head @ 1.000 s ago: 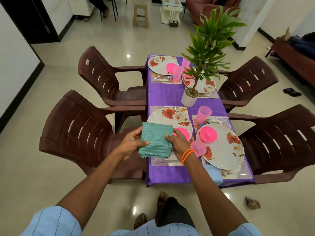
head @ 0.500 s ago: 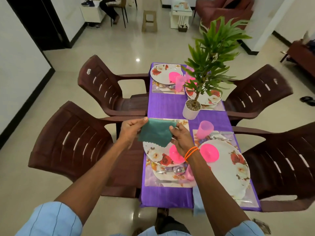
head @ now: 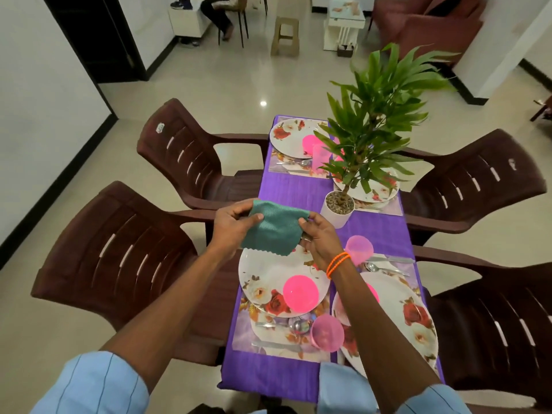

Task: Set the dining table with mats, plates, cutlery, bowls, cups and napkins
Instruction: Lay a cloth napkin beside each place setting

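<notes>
I hold a folded teal napkin (head: 273,227) in the air above the far rim of the near-left floral plate (head: 268,279). My left hand (head: 236,225) pinches its left edge and my right hand (head: 318,237) pinches its right edge. A pink bowl (head: 299,292) sits on that plate. Below it a spoon (head: 297,325) and other cutlery lie on the mat (head: 242,333), next to a pink cup (head: 327,333). The near-right plate (head: 412,318) is partly hidden by my right arm. Another pink cup (head: 358,249) stands behind my right wrist.
A potted plant (head: 339,209) stands mid-table on the purple cloth (head: 292,189). Two more set places with plates (head: 288,138) lie at the far end. Several brown plastic chairs (head: 119,249) flank the table. A light blue napkin (head: 337,380) hangs at the near edge.
Both hands carried the teal napkin up and away from me, from over the near-left plate's middle to its far rim. The camera moved closer over the table.
</notes>
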